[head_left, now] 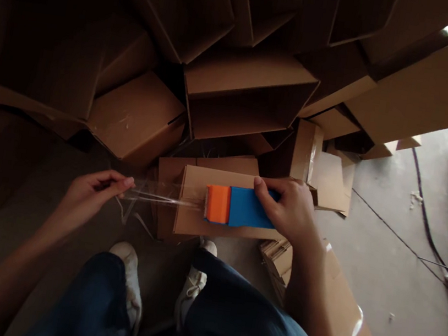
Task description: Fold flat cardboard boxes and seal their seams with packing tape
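In my right hand (289,208) is a blue and orange tape dispenser (239,207), gripped at its blue end, with the orange end toward the left. A strip of clear tape (161,199) stretches taut from the orange end to my left hand (96,189), which pinches the tape's free end between thumb and fingers. Beneath the dispenser lies a flat-topped cardboard box (190,227), on top of other cardboard pieces. Whether the dispenser touches the box, I cannot tell.
Open cardboard boxes (252,83) are piled ahead of me. A strapped stack of flattened cardboard (338,301) lies at the right by my leg. Dark cables (421,184) run across the grey floor (386,230). My white shoes (129,277) stand just below the box.
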Demonstrator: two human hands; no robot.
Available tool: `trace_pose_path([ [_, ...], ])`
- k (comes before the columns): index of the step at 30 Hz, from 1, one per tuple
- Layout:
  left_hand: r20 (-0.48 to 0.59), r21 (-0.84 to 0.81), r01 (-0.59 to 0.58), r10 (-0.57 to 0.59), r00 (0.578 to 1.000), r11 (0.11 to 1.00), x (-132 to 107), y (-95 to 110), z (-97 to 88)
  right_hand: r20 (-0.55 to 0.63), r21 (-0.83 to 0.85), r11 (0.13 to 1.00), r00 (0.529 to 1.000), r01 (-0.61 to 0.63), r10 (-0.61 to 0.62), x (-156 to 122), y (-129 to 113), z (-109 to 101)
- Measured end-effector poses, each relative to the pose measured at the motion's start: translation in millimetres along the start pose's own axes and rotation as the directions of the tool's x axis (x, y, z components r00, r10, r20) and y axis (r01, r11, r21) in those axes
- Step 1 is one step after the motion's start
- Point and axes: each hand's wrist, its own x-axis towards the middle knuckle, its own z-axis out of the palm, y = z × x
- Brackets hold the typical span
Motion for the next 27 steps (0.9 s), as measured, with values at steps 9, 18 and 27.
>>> trace_pose_path([
  [9, 0.057, -0.009, 0.09, -0.089, 0.994, 0.996, -2, -8, -3.0, 0.023, -0.116, 0.993, 0.999, -0.039, 0.042, 0, -11, 1],
  [18, 0.069, 0.046, 0.108, -0.111, 0.991, 0.993, 0, -2, -2.1, 0.037, -0.147, 0.988, 0.998, -0.054, 0.06, 1, -18, 1],
  [27, 0.0, 0.1, 0.129, -0.129, 0.992, 0.987, -9, 12, -9.4, 0.063, -0.156, 0.987, 0.997, -0.04, 0.051, 6, -24, -2],
])
